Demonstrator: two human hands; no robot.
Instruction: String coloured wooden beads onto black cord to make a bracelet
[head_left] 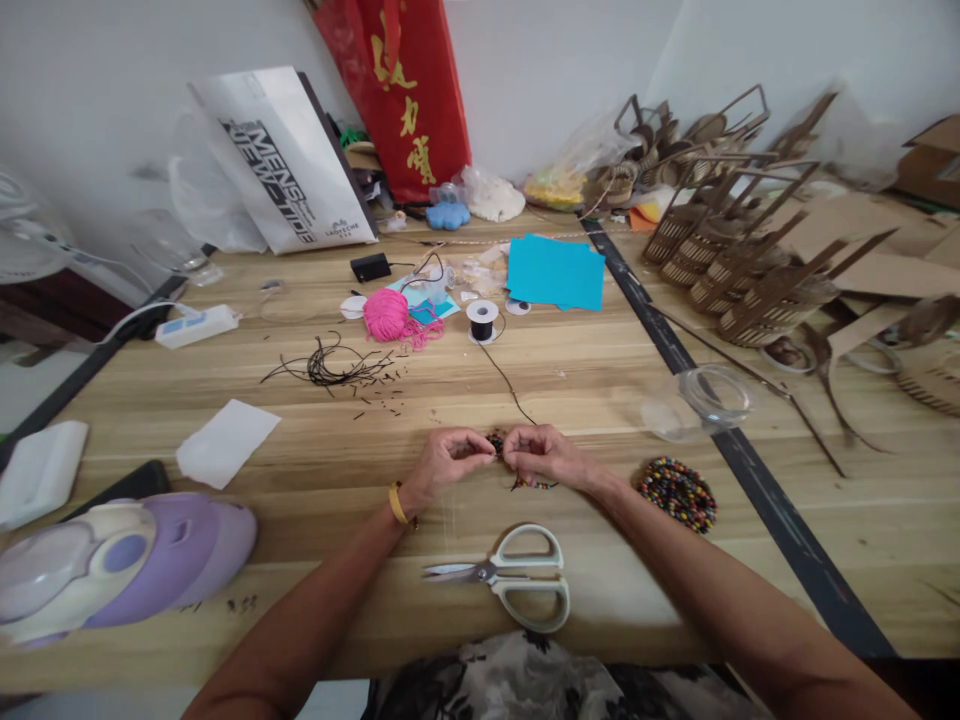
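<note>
My left hand [455, 458] and my right hand [545, 456] meet over the middle of the table, fingertips pinched close together. Between them shows a small cluster of dark beads [495, 441], partly hidden by the fingers. A black cord [507, 382] runs from a spool [481, 320] down to my right hand. Below that hand a short row of colourful beads [534, 485] peeks out. Both hands are closed, the left on the beads and the right apparently on the cord. White-handled scissors [529, 577] lie nearer my body, and a coiled heap of multicoloured beads [678, 494] rests at right.
Black cord pieces [330, 366] and pink yarn [387, 315] lie further back, near blue sheets [556, 272]. At left are a purple-and-white device [172, 550] and a paper piece [228, 443]. Woven baskets [739, 270] and a clear plastic roll [712, 397] occupy the right.
</note>
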